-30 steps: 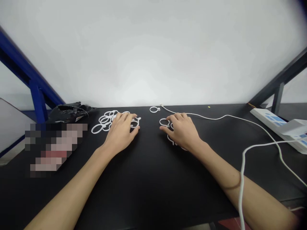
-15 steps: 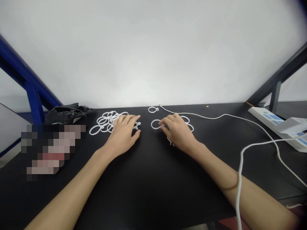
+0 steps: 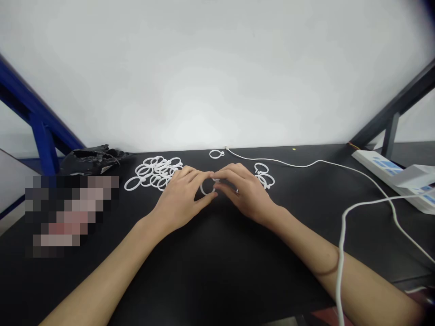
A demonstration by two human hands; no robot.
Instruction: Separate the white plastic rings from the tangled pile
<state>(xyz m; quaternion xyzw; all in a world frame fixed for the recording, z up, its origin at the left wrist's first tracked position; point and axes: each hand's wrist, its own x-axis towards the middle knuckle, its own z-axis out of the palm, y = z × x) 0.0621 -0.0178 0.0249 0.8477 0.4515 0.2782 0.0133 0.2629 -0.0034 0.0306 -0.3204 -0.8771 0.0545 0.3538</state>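
**One ring held between two hands, mid-surface**

The left hand and the right hand meet fingertip to fingertip, both half curled and palm down. Between them sits a single white ring. The left thumb and forefinger close on its left side and the right fingers close on its right, so it lies straight ahead of both hands, no nearer to one than the other. Only its near arc shows. Whether it lies flat on the black surface or is lifted just off it I cannot tell.

Just beyond the left knuckles lies a heap of rings. A smaller cluster of rings sits just past the right hand. A lone ring rests further back by the wall, beside the end of a white cable.
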